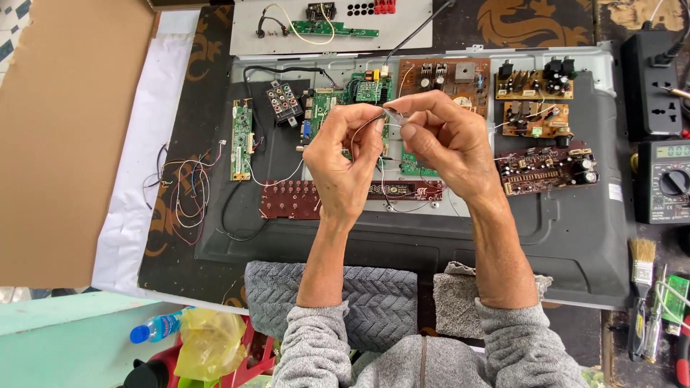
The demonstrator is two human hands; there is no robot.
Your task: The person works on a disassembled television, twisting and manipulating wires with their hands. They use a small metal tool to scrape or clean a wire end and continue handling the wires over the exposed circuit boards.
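In the middle of the frame, the 2 hands meet above a grey metal chassis covered with circuit boards. The left hand and the right hand each pinch a thin white wire between thumb and forefinger, fingertips almost touching; the other fingers curl in loosely. The wire trails down from the hands toward a long dark red board lying just below them. Behind the hands sits a green board, and to the right lie 3 brown boards with black parts. At the left edge of the chassis, a narrow green board stands beside a tangle of red and white wires. At the far right sit a multimeter and, lower down, a paintbrush. A cardboard sheet fills the upper left.
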